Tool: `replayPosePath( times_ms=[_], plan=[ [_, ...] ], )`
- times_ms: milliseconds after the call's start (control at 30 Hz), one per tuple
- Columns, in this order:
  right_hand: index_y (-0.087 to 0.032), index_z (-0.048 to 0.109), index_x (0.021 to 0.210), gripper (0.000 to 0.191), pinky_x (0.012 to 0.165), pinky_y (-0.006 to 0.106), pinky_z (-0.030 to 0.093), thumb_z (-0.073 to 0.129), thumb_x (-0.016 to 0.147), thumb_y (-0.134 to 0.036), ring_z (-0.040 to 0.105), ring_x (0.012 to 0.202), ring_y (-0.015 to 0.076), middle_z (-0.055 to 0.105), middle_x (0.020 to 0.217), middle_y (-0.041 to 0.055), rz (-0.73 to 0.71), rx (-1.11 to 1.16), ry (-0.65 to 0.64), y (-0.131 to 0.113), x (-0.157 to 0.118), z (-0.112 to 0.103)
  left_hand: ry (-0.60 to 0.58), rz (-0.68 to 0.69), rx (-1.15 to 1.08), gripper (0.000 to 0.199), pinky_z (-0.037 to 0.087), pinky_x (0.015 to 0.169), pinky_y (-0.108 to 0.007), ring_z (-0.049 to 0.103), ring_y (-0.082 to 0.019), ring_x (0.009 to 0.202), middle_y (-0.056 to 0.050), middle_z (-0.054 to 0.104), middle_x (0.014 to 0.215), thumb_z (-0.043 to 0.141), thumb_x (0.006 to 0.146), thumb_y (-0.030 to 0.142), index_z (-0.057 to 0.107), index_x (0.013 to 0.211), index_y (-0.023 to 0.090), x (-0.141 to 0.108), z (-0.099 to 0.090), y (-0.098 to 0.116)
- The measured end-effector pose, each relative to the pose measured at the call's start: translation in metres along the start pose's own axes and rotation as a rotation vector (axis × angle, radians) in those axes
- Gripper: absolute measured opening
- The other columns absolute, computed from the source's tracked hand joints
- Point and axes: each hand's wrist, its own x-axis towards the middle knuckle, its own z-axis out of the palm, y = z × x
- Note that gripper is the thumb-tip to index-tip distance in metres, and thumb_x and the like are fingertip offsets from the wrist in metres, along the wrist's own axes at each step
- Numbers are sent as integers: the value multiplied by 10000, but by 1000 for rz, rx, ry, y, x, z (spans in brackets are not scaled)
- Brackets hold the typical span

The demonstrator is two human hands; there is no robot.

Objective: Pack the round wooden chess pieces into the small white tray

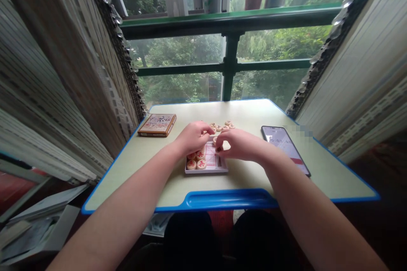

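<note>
A shallow white box (206, 171) stands open on the table, with a red-lined board print on its floor. Round wooden xiangqi pieces (201, 164) with red characters lie along its left side. My left hand (195, 135) is over the box's far left corner, fingers curled and thumb drawn in; what they may hold is hidden. Above the box's right side, my right hand (237, 145) has thumb and fingers closed on a xiangqi piece (219, 150), partly covered by the fingers. Several loose pieces (225, 128) lie just beyond the hands.
A brown printed box lid (157, 125) lies at the table's far left. On the right is a phone (285, 148) with a timer on its screen. The table (248, 112) has a blue rim and front tray (229, 199). Curtains hang on both sides, before a green-railed window (232, 63).
</note>
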Motion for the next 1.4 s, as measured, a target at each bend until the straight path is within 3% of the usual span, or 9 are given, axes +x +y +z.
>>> replayPosePath(
  times_ms=[400, 700, 833, 933, 1200, 1400],
  plan=[
    [-223, 721, 751, 81, 642, 238, 410, 655, 705, -219, 597, 748, 161, 667, 905, 37, 58, -175, -8, -7, 4, 7, -12, 72, 82, 250, 472, 808, -305, 607, -173, 829, -41, 705, 840, 490, 742, 97, 719, 814, 168, 0, -1, 1],
    [-231, 711, 741, 86, 605, 228, 379, 638, 698, -248, 583, 729, 148, 662, 907, 29, 138, -192, 11, -13, 3, 10, -13, 48, 125, 252, 480, 822, -295, 615, -176, 846, -39, 709, 848, 492, 746, 128, 721, 839, 174, -1, -1, -2],
    [-237, 699, 762, 111, 558, 230, 356, 627, 680, -259, 577, 699, 155, 678, 799, 18, 174, -202, 1, -15, 4, 15, -6, 12, 162, 253, 483, 815, -286, 623, -182, 861, -43, 714, 885, 491, 767, 188, 720, 873, 180, -3, 0, -8],
    [-239, 694, 792, 137, 580, 229, 370, 619, 677, -236, 581, 708, 154, 682, 799, 9, 152, -189, 2, -16, 3, 16, 59, -57, 136, 258, 478, 786, -256, 630, -161, 821, -36, 719, 892, 484, 793, 240, 717, 885, 181, -5, -1, -13],
    [-225, 698, 848, 153, 716, 263, 426, 591, 752, -279, 589, 791, 164, 635, 979, 51, 148, -98, 214, -17, -13, 36, 100, -56, 105, 294, 446, 669, -237, 596, -140, 691, -38, 704, 753, 475, 819, 326, 711, 796, 152, -9, -4, -10],
    [-205, 701, 807, 144, 761, 261, 434, 564, 780, -241, 570, 772, 139, 618, 934, 44, 52, 18, 240, -6, -15, 41, 75, -39, 78, 264, 458, 722, -240, 613, -144, 741, -38, 712, 794, 497, 812, 313, 711, 791, 159, -12, -2, -2]
  ],
)
